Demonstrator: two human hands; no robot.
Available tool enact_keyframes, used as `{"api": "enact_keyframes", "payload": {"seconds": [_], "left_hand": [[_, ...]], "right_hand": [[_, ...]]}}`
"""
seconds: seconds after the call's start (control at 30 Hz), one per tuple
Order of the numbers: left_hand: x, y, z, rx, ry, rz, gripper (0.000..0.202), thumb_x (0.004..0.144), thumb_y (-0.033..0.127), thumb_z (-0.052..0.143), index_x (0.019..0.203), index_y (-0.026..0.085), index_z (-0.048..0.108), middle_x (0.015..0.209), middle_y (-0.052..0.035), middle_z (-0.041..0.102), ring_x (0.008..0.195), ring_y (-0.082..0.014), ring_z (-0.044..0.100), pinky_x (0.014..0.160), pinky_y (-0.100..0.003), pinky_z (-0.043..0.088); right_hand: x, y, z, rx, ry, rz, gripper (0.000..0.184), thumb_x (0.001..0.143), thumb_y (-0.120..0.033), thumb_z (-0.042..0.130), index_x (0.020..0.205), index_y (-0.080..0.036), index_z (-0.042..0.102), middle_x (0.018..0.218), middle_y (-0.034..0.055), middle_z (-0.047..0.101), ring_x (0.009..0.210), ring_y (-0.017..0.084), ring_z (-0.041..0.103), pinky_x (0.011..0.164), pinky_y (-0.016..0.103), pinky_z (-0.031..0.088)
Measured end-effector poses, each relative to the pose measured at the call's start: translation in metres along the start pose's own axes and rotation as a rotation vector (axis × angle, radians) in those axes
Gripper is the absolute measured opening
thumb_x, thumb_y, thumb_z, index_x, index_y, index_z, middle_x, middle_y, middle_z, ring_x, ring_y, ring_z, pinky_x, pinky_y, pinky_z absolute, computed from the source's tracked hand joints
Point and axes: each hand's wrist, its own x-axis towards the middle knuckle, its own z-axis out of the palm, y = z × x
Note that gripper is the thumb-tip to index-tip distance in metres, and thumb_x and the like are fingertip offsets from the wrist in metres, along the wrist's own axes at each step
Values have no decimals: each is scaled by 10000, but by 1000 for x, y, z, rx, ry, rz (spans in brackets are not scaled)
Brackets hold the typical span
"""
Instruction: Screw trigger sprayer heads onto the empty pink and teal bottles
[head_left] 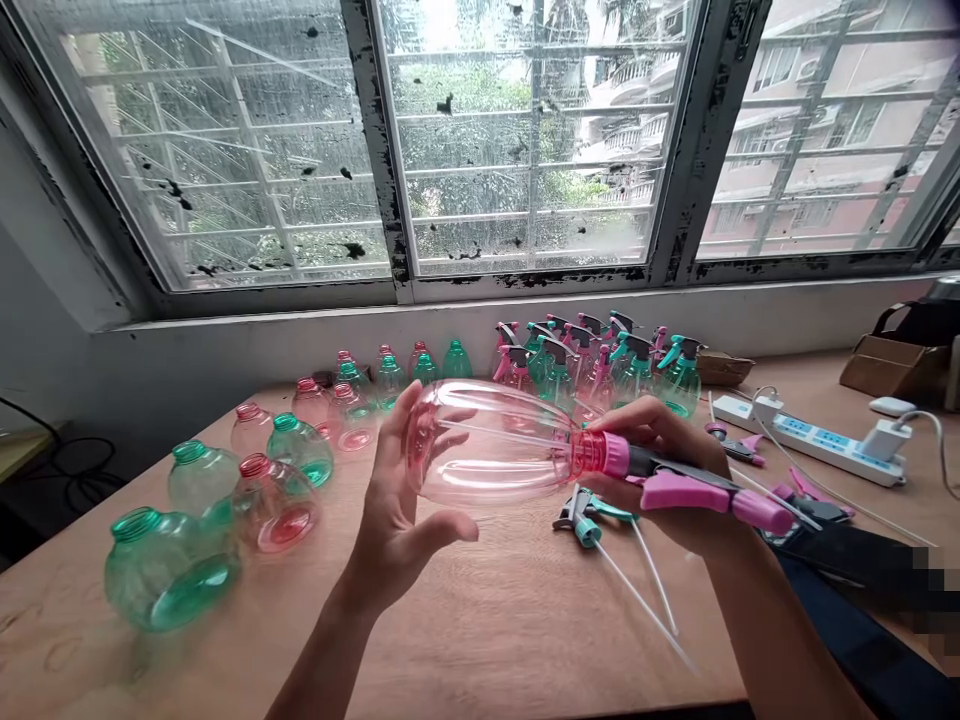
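A clear pink spray bottle (pixel 495 445) lies sideways in the air above the wooden table (pixel 487 620). My left hand (pixel 394 500) cups its base, fingers curled around the body. My right hand (pixel 660 470) grips the pink and black trigger sprayer head (pixel 697 490) at the bottle's neck. A loose green sprayer head with a white tube (pixel 589 515) lies on the table just below my right hand.
Several open pink and green bottles (pixel 270 480) lie at the left. Finished bottles with sprayer heads (pixel 600 365) stand in rows by the window wall. A white power strip (pixel 810 435), cardboard boxes (pixel 892 365) and loose sprayer heads sit at the right.
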Motion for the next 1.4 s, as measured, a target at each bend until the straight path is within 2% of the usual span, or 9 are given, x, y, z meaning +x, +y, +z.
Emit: {"api": "enact_keyframes", "payload": {"seconds": [0.17, 0.3, 0.37, 0.5, 0.6, 0.93, 1.1, 1.3, 1.4], "left_hand": [[-2, 3, -4, 37, -66, -50, 899, 796, 316, 884, 1549, 398, 399, 1479, -46, 570, 1409, -311, 513, 1148, -458, 518], [-5, 3, -5, 183, -148, -36, 973, 860, 188, 815, 1597, 453, 238, 1742, 3, 164, 1581, -316, 234, 1256, -510, 378], [-6, 1, -3, 199, -166, -13, 1013, 906, 163, 757, 1601, 510, 106, 1759, 26, 58, 1584, -305, 238, 1261, -522, 360], [-5, 1, 1, 155, -187, -29, 1209, 788, 339, 895, 1597, 524, 16, 1757, -5, 95, 1527, -324, 364, 1229, -510, 412], [-4, 3, 1, 172, -168, -73, 1128, 783, 477, 866, 1615, 470, 106, 1751, -29, 121, 1536, -337, 321, 1217, -508, 424], [-6, -3, -3, 343, -226, 51, 1153, 909, 234, 766, 1578, 526, -127, 1752, -54, 77, 1485, -319, 398, 1193, -594, 408], [-3, 2, -1, 322, -155, 11, 1271, 723, 386, 929, 1630, 424, 39, 1744, -104, 121, 1482, -364, 402, 1196, -534, 435], [-1, -10, -8, 373, -145, 209, 1071, 882, 201, 797, 1603, 509, 68, 1719, -44, 213, 1496, -313, 379, 1185, -515, 448], [-2, -12, -8, 367, -155, 180, 1123, 878, 226, 808, 1603, 506, -4, 1718, -66, 206, 1430, -285, 464, 1184, -512, 449]], "right_hand": [[0, -2, -2, 72, -61, 100, 254, 751, -238, 908, 893, -249, 697, 678, -32, 722, 547, 137, 641, 468, 212, 465], [2, -1, -8, 183, -108, 177, 219, 795, -284, 880, 900, -228, 695, 627, -36, 715, 486, 123, 616, 428, 197, 459], [2, 0, -9, 178, -100, 167, 226, 790, -280, 885, 900, -229, 695, 636, -35, 721, 508, 128, 637, 447, 195, 485], [2, 2, -9, 112, -92, 109, 269, 748, -205, 908, 910, -247, 697, 712, -39, 744, 543, 107, 631, 472, 177, 475], [2, 3, -8, 96, -96, 120, 276, 731, -187, 917, 903, -245, 709, 731, -34, 756, 559, 103, 632, 475, 169, 471], [3, -1, -7, 223, -110, 220, 217, 767, -236, 897, 877, -219, 711, 621, -39, 728, 498, 115, 650, 452, 185, 513], [2, 3, -7, 156, -129, 194, 272, 738, -224, 918, 915, -223, 711, 676, -22, 720, 513, 119, 604, 434, 206, 456], [3, 0, -6, 222, -136, 233, 243, 779, -291, 899, 899, -207, 705, 626, -22, 727, 489, 137, 659, 444, 216, 521], [3, 1, -5, 241, -126, 240, 251, 763, -261, 914, 906, -213, 713, 640, -33, 729, 507, 127, 672, 459, 199, 538]]}}
